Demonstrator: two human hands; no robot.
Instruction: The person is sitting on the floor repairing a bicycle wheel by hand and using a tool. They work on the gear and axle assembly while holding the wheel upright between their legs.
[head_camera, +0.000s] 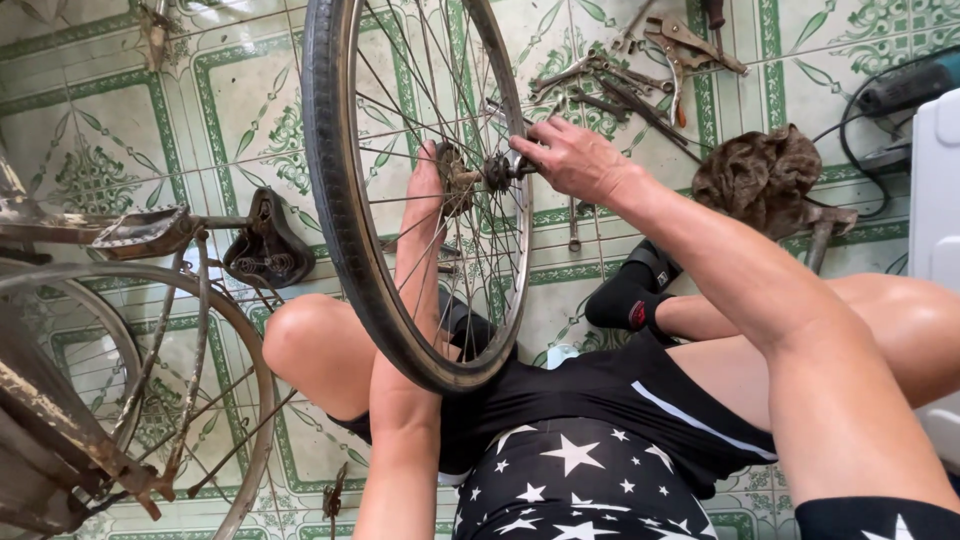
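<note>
My right fingers (545, 150) pinch the small metal axle nut on the rusty hub (478, 175). My left hand (428, 180) reaches through thin wire spokes (420, 90), gripping the hub's far side. The wheel (340, 200), ribbed black tyre on a dull steel rim, stands upright between my knees. Greasy tools (640, 75) and a brown rag (760, 170) lie on patterned tiles.

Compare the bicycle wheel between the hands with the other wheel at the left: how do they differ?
The wheel between the hands stands free and upright with a dark tyre; the left wheel shows a bare rim and sits in a rusty frame. The left hand and right hand meet at the first wheel's hub; nothing touches the second. Both have thin metal spokes.
</note>
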